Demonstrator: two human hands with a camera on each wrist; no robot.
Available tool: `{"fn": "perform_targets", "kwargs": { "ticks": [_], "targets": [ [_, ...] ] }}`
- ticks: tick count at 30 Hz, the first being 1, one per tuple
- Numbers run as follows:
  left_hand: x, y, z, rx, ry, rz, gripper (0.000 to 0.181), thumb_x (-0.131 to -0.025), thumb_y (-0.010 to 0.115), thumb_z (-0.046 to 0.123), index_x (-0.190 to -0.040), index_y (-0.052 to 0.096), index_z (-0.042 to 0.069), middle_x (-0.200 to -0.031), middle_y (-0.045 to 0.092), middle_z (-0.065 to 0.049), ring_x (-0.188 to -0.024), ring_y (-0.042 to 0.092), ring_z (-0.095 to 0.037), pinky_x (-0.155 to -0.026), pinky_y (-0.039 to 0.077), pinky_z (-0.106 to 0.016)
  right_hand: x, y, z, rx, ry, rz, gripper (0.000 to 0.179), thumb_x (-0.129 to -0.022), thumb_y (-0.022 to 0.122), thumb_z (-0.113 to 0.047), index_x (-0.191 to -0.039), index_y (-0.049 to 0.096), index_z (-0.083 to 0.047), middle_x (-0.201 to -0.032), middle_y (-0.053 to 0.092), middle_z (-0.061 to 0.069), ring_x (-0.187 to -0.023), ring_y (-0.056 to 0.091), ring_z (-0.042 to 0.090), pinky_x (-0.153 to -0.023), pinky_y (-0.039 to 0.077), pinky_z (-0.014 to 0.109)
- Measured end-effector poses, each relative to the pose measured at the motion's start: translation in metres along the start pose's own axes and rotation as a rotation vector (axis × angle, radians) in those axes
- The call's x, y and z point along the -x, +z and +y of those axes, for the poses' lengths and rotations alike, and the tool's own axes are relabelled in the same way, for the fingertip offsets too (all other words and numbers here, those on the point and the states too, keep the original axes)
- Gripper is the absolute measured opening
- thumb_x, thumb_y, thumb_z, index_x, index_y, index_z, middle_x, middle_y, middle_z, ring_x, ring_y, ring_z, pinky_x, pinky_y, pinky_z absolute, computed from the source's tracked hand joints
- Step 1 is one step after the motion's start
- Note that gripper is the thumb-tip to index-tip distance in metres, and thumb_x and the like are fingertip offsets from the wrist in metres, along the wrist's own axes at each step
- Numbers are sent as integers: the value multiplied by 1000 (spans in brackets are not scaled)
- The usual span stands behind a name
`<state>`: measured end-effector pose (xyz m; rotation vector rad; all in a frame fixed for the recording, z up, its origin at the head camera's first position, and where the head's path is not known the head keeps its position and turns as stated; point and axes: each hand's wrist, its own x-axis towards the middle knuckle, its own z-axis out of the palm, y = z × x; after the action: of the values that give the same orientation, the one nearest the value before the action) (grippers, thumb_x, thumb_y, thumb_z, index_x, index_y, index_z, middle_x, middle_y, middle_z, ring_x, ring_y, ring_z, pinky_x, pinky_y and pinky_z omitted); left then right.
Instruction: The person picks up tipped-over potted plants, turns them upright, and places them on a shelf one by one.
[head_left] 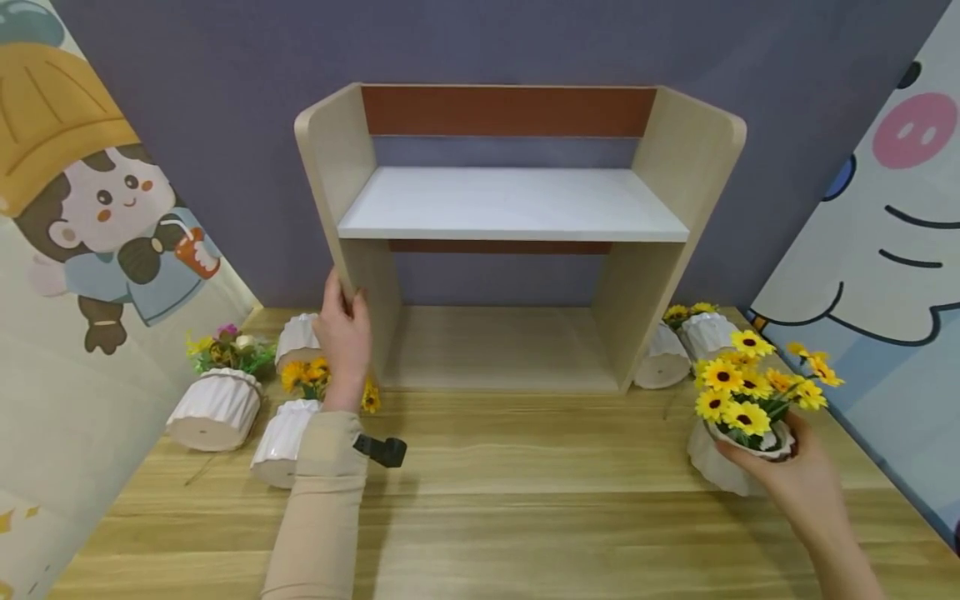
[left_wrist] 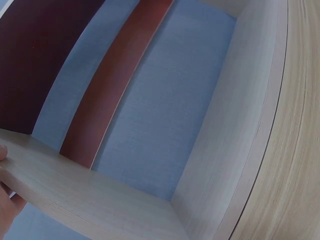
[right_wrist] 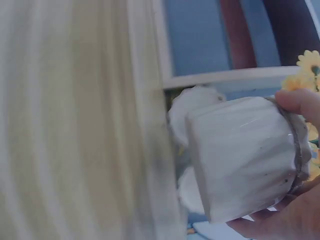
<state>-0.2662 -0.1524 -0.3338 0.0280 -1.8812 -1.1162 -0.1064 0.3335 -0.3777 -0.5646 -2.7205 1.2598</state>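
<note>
My left hand grips the left side panel of a small wooden shelf that has a white middle board. In the left wrist view, fingers wrap the panel's edge. On the right, my right hand holds a flower pot by its rim. The pot is white and ribbed, with yellow sunflowers standing in it. Seen in the right wrist view, the pot hangs above the table, thumb at its rim and the other fingers on its far side.
Left of the shelf several white pots lie tipped on the table, one with mixed flowers, another with orange flowers. Two more pots, one a tilted pot, sit by the shelf's right side. Walls with cartoon figures flank the wooden table.
</note>
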Motion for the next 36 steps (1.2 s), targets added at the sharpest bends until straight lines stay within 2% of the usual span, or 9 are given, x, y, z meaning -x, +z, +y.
{"fn": "perform_targets", "kwargs": {
  "ticks": [4,8,12,18,22,26,28,31,36],
  "targets": [
    [1,0,0,-1,-1,-3,38,-90,54,16,-128,53,17,-105,65,-17,-76,62,-34,-64,48,-46,7,2,-13,29,-65,13,103,-76,68,-44,-145,5,1,-143,16,34,-120,28,54,-83,35,63],
    [1,-1,1,-12,1,-2,38,-89,54,15,-127,53,16,-103,65,-18,-74,62,-34,-62,48,-47,14,3,-26,41,-74,20,103,-76,68,-45,-146,4,-3,-145,14,31,-122,26,55,-83,36,63],
    [2,0,3,-30,-4,4,38,-89,54,15,-127,53,17,-101,65,-19,-74,62,-35,-63,48,-48,19,3,-41,57,-113,31,102,-76,69,-45,-147,7,-7,-145,17,29,-120,31,53,-75,46,46],
    [2,2,4,-34,-17,15,38,-90,54,16,-127,53,18,-105,65,-17,-81,63,-36,-67,49,-48,27,7,-68,56,-176,48,101,-72,72,-45,-147,12,-12,-144,24,27,-118,36,51,-70,46,37],
    [2,3,3,-31,-23,18,38,-90,54,16,-128,53,19,-105,65,-17,-81,63,-36,-67,49,-48,31,10,-88,6,-229,47,97,-72,74,-41,-146,17,-17,-143,28,23,-116,41,44,-60,41,18],
    [2,2,3,-21,-27,21,39,-89,54,16,-128,53,19,-107,65,-16,-82,63,-37,-68,49,-49,34,14,-108,-15,-303,54,93,-73,74,-39,-146,20,-20,-141,32,20,-106,43,33,-57,41,18],
    [2,2,2,-18,-26,20,39,-89,54,16,-128,52,19,-108,64,-16,-83,63,-37,-68,49,-49,35,15,-118,-9,-348,64,90,-74,73,-37,-145,22,-19,-134,39,18,-94,46,25,-54,39,20],
    [2,2,2,-16,-23,15,39,-90,53,16,-128,52,18,-108,64,-17,-83,63,-37,-68,49,-49,36,18,-132,3,-397,65,87,-75,72,-37,-144,23,-17,-123,45,14,-77,41,18,-52,36,23],
    [2,1,2,-13,-27,19,39,-89,54,17,-128,52,18,-109,64,-16,-85,63,-36,-68,49,-49,37,23,-153,-28,-438,21,88,-76,70,-37,-145,19,-17,-126,43,17,-80,42,21,-54,37,24]
  ]
}}
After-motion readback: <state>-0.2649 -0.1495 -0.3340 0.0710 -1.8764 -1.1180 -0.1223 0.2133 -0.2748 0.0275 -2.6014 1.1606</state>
